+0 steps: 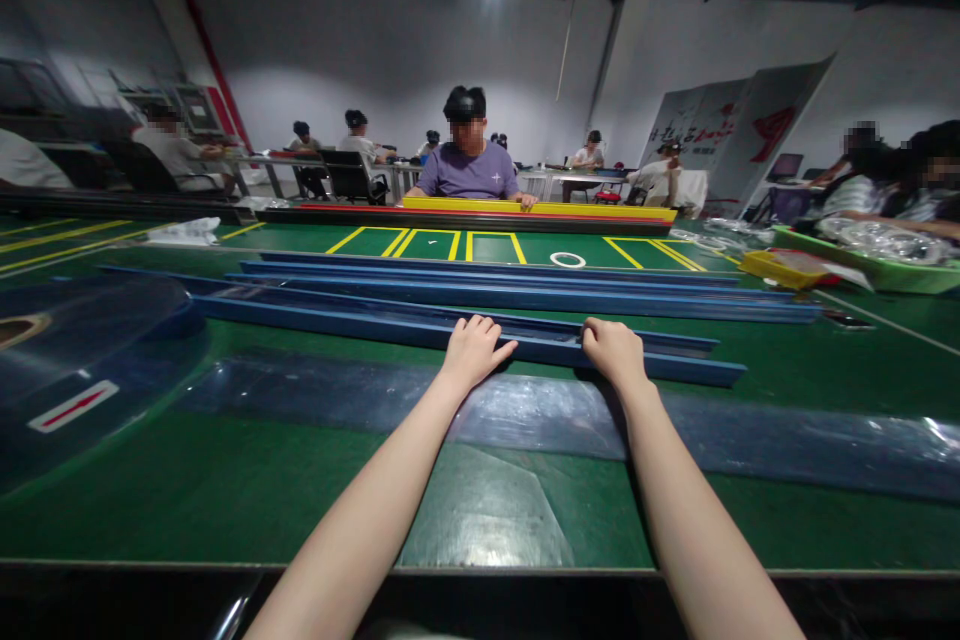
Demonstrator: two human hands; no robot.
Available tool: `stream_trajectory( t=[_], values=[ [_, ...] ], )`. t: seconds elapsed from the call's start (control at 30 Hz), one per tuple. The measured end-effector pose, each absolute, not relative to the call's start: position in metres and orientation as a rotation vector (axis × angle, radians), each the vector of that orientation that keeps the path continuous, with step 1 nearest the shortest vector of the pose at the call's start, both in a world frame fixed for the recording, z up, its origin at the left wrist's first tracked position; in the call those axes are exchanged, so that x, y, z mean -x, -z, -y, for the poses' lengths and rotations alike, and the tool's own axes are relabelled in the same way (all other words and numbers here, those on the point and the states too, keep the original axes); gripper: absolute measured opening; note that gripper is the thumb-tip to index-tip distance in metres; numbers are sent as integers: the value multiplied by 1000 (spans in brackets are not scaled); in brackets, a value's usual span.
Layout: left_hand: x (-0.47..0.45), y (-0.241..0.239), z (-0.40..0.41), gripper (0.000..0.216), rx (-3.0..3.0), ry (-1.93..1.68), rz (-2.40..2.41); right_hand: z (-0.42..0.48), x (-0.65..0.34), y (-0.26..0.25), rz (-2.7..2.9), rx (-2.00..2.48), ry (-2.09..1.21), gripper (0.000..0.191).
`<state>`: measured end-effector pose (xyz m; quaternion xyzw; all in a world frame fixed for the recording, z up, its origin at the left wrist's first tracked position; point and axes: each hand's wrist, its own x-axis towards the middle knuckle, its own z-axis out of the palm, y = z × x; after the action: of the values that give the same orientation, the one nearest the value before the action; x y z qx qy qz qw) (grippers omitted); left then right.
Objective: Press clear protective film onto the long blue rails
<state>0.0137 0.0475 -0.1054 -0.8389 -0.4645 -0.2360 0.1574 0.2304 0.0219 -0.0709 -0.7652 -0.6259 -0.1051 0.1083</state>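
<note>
A long blue U-shaped channel point(337, 322) lies across the green table in front of me, its open side up. My left hand point(472, 352) grips its near wall, fingers curled over the edge and thumb stretched out to the right. Further right, my right hand point(616, 350) is closed on the same channel, with its fingertips hidden inside. Just behind, several more blue channels point(525, 295) lie roughly parallel. Between the channel and me stretches a clear plastic film strip point(540, 410), passing under my forearms.
A large roll of clear film point(90, 340) with a red arrow label lies at left. Across the table a person point(472, 165) has a hand on a yellow channel point(540, 210). A white ring point(568, 260), a yellow tray point(787, 268) and a green tray point(870, 260) lie farther back.
</note>
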Motion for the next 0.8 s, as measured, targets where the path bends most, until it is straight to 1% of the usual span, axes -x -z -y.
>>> stream_trajectory(
  t=[0.2, 0.33, 0.5, 0.57, 0.7, 0.8],
  values=[
    [-14, 106, -48, 36, 2401, 676, 1323, -23, -231, 73, 1767, 2154, 319, 29],
    [-14, 107, -49, 36, 2405, 678, 1324, -25, -229, 77, 1748, 2001, 352, 27],
    [-14, 107, -48, 35, 2402, 703, 1318, -29, -214, 86, 2004, 1735, 454, 27],
    [-14, 106, -48, 35, 2397, 720, 1326, -31, -206, 89, 2096, 1669, 474, 29],
    [-13, 106, -48, 38, 2378, 724, 1350, -34, -198, 94, 2119, 1732, 475, 37],
    [-12, 106, -48, 41, 2357, 720, 1371, -36, -198, 92, 2084, 1831, 456, 37]
  ],
)
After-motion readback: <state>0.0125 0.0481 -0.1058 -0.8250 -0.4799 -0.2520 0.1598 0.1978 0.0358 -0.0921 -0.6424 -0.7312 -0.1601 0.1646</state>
